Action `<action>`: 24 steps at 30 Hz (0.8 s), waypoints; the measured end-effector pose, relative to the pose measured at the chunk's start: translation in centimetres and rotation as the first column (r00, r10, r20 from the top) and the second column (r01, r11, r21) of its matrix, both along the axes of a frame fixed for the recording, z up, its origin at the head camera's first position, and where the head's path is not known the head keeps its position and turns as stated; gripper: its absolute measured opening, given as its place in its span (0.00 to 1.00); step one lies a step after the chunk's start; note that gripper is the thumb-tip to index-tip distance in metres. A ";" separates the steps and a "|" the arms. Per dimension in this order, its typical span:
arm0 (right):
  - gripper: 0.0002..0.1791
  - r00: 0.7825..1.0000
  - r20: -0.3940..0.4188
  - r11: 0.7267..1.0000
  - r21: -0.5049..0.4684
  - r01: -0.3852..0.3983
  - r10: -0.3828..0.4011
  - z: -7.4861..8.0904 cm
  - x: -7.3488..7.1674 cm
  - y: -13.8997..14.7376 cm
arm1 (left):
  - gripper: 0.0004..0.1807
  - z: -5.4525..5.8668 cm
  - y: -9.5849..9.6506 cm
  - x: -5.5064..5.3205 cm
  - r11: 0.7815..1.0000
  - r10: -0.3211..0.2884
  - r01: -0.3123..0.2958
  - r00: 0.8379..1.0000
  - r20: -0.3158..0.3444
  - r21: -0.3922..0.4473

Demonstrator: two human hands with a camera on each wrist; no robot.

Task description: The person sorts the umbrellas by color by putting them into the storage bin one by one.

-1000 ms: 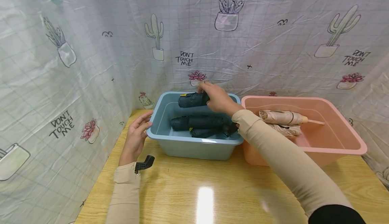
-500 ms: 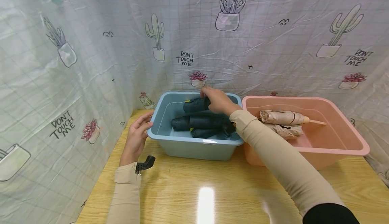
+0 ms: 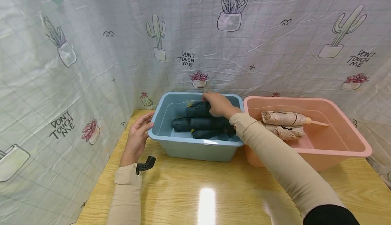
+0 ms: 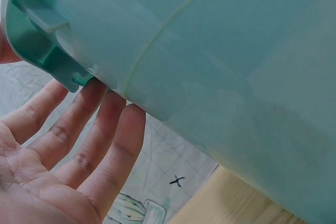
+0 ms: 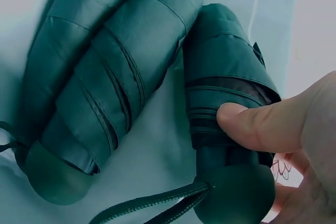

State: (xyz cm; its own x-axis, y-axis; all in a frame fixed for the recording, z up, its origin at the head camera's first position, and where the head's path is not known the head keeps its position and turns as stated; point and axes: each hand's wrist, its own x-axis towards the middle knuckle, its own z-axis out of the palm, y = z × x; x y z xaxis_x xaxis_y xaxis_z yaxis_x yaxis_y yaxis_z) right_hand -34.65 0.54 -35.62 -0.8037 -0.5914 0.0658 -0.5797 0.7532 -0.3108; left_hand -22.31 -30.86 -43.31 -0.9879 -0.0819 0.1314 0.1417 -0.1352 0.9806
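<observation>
A dark green folded umbrella (image 3: 196, 110) lies at the back of the blue plastic bin (image 3: 195, 150), with my right hand (image 3: 220, 104) gripping it near its handle end. In the right wrist view the thumb presses on the rolled fabric of this umbrella (image 5: 226, 59), just above its rounded handle and cord loop. Beside it rest two more dark folded umbrellas, a front one (image 3: 205, 134) and a middle one (image 3: 203, 123). My left hand (image 3: 138, 135) holds the bin's left rim, thumb at the edge; its fingertips touch the outer wall (image 4: 210, 77) in the left wrist view.
A pink bin (image 3: 333, 152) stands right beside the blue one, holding two beige folded umbrellas (image 3: 284, 118). Both bins stand on a wooden table (image 3: 171, 191). A cactus-print curtain (image 3: 195, 35) hangs close behind and to the left.
My right hand has lowered the umbrella from rim height down into the blue bin, behind the other two. The left hand has stayed on the rim.
</observation>
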 end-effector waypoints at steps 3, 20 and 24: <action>0.24 1.000 -0.004 1.000 0.023 0.017 -0.017 0.0 0.1 -0.1 | 0.27 0.0 0.0 0.0 1.000 -0.003 0.003 1.000 0.000 -0.003; 0.19 0.991 -0.018 0.985 0.106 0.135 -0.133 0.7 0.6 0.5 | 0.28 0.1 0.1 0.2 1.000 0.005 -0.005 1.000 0.005 -0.006; 0.18 0.993 0.025 0.989 0.098 0.113 -0.116 1.4 0.9 0.7 | 0.30 0.1 0.1 0.2 1.000 0.003 -0.003 1.000 0.001 -0.005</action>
State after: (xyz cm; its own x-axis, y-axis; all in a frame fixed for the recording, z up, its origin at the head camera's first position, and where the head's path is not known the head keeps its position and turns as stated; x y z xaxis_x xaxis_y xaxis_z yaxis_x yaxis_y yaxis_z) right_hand -33.72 1.26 -34.22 -0.8671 -0.4980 -0.0125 -0.4795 0.8412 -0.2499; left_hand -22.10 -30.75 -43.16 -0.9878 -0.0842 0.1307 0.1409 -0.1304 0.9814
